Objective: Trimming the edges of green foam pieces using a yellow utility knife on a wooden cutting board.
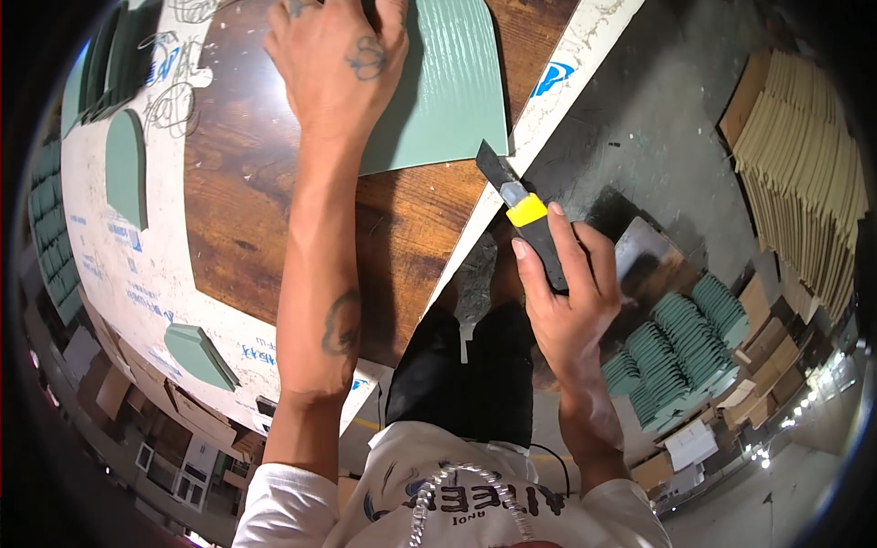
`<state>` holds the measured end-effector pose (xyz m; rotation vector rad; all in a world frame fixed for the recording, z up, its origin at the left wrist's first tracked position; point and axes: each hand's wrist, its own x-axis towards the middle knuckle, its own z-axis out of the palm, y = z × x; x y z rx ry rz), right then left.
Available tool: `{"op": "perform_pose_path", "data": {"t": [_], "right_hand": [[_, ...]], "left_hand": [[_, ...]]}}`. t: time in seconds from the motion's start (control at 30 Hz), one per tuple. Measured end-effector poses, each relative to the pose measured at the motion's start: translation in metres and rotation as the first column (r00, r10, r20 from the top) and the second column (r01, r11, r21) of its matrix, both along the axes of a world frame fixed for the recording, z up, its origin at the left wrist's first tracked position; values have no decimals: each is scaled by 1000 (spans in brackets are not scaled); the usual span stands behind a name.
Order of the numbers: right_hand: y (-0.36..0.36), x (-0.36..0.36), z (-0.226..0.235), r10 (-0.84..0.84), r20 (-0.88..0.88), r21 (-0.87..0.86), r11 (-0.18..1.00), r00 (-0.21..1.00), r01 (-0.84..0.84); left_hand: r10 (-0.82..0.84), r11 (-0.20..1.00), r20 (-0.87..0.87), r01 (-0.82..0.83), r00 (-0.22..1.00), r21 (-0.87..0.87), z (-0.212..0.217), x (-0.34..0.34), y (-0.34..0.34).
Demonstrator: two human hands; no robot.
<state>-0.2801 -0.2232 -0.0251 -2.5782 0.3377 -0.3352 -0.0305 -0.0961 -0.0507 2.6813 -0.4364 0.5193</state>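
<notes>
**Pressing a green sheet flat, knife held off the edge**

Taking the brown wooden surface [265, 183] as landmark, largest first.

- White border band [119, 265] round the surface: small blue printed marks, pen scribbles at its far left. No text recorded.
- Tan cardboard pieces [804, 155], stacked on the floor well right of the surface.
- Green textured sheet [448, 91] at the surface's far edge, one corner rounded. Judged thin, light and bendable, with a ribbed face that should give some friction; best held by flat palm pressure near the cut line.
- Green arched pieces [685, 352] piled on the floor to the right; more lie on the band to the left [125, 169].
- Left hand [338, 59]: grip spread, flat on the sheet's left part.
- Right hand [571, 292]: grip pressed round the utility knife [525, 215], black handle, yellow slider, blade out, just off the surface's right edge. Blade sharp; hold by the handle only.
</notes>
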Motion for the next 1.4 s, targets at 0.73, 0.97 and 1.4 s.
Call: {"op": "perform_pose_path", "data": {"t": [0.73,0.97,1.4], "right_hand": [[-11,-1,9,30,-36,-74,997,999,-32],[-19,23,12,59,-53,-107,992,997,-64],[-54,31,0,1,18,-48,999,1000,0]], "left_hand": [[35,996,-87,-27,996,84,4,-2,4],[-108,993,36,109,994,-44,13,-12,-1],[-236,969,-51,231,970,-90,4,-6,7]]}}
